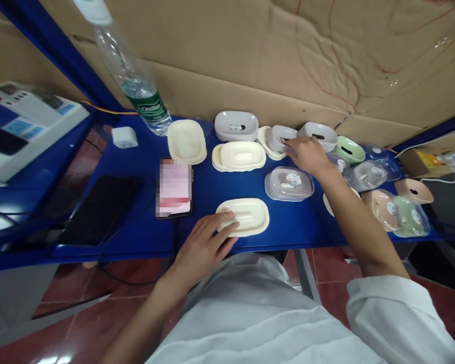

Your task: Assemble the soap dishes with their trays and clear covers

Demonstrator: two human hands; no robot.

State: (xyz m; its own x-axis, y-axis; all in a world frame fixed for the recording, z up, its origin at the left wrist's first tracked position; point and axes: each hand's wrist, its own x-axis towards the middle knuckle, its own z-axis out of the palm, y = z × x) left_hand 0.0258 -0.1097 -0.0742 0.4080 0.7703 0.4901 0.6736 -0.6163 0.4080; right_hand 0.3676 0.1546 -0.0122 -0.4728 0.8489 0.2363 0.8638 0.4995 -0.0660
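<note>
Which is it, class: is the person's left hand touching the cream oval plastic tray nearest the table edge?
Touching. The head view shows the left hand with its fingers lying on the left end of the cream oval plastic tray.

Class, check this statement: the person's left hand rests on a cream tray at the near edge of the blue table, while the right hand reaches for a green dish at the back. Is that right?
Not quite. In the head view the right hand reaches a grey dish at the back, not a green one. The left hand does rest on the cream tray near the edge of the blue table.
</note>
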